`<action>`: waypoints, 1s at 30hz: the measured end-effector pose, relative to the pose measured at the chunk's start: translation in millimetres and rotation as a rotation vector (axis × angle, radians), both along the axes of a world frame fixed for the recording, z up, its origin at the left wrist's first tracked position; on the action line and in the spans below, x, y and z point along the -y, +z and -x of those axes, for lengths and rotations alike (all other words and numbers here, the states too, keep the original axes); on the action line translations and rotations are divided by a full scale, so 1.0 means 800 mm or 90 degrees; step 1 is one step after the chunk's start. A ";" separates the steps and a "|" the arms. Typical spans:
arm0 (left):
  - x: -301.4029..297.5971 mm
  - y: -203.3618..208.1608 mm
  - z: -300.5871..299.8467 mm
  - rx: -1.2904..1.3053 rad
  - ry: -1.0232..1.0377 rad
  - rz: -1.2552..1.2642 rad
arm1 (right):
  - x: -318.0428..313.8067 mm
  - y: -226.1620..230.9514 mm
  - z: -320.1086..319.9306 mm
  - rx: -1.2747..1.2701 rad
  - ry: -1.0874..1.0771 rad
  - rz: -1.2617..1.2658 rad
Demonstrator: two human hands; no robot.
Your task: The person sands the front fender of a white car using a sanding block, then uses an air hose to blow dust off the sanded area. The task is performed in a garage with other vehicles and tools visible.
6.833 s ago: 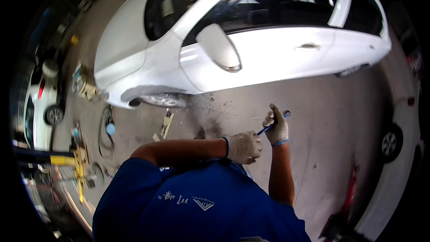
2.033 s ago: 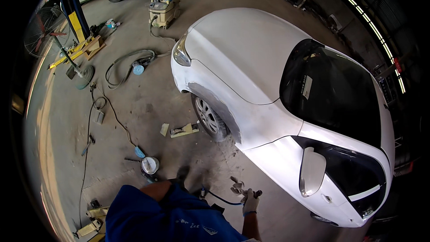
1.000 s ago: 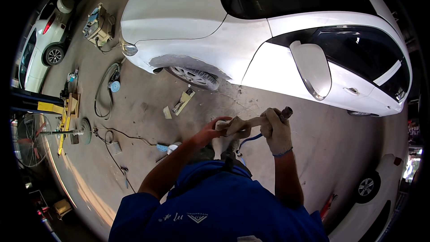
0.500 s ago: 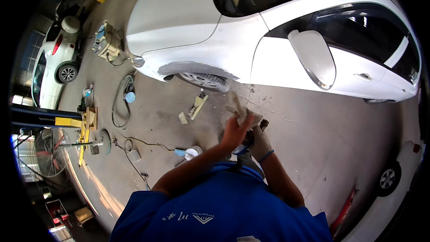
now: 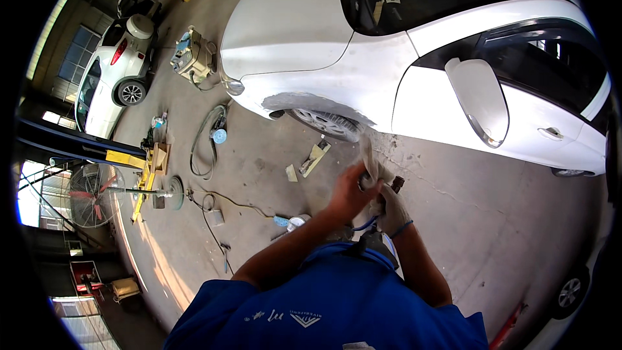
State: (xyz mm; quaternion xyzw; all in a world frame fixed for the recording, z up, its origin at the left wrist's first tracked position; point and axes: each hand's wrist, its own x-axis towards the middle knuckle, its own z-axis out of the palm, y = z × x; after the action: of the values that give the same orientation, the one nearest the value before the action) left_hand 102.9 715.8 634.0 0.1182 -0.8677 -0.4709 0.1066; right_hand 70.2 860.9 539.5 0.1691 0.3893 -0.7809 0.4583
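My left hand (image 5: 350, 193) is bare and closed on a loose, pale fabric work glove (image 5: 368, 155), just beyond the front of my blue shirt. My right hand (image 5: 393, 212) wears a similar pale glove with a blue cuff edge. Its fingers meet the loose glove beside my left hand, and the exact grip is partly hidden. A short dark brown piece (image 5: 397, 184) sticks out by my right hand; I cannot make out what it is. Beyond both hands stands a white car (image 5: 382, 71), with a dull grey sanded patch (image 5: 311, 100) above its front wheel (image 5: 326, 122).
On the concrete floor lie a putty-smeared board (image 5: 315, 158), a small pale pad (image 5: 291, 173), a coiled hose (image 5: 206, 142) and a blue-handled round tool (image 5: 291, 222) on a cable. Left are a beige machine (image 5: 192, 57), a yellow lift arm (image 5: 142, 185), a large fan (image 5: 94, 194) and another white car (image 5: 107, 91).
My view has swung left, so the scene sits further right and lower. My hands have stayed close together, and the loose glove now hangs narrower between them.
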 end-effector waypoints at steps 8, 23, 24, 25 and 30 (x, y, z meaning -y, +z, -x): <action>0.109 0.077 0.008 -0.019 -0.088 0.357 | -0.050 0.087 0.051 -0.222 -0.060 -0.235; 0.035 0.056 -0.005 0.056 -0.295 0.346 | -0.026 0.101 0.033 -0.308 0.290 -0.205; 0.037 0.051 -0.006 0.076 -0.310 0.368 | -0.028 0.101 0.030 -0.300 0.293 -0.199; 0.038 0.046 -0.007 0.096 -0.326 0.389 | -0.029 0.100 0.028 -0.292 0.298 -0.193; 0.031 0.034 -0.019 0.018 -0.459 0.445 | -0.033 0.073 0.019 -0.254 0.344 -0.200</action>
State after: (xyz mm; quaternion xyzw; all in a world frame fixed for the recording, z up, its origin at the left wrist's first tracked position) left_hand 118.4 690.7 661.0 -0.2256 -0.9606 -0.1571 -0.0412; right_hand 54.6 887.3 598.2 -0.0275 0.6168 -0.5799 0.5315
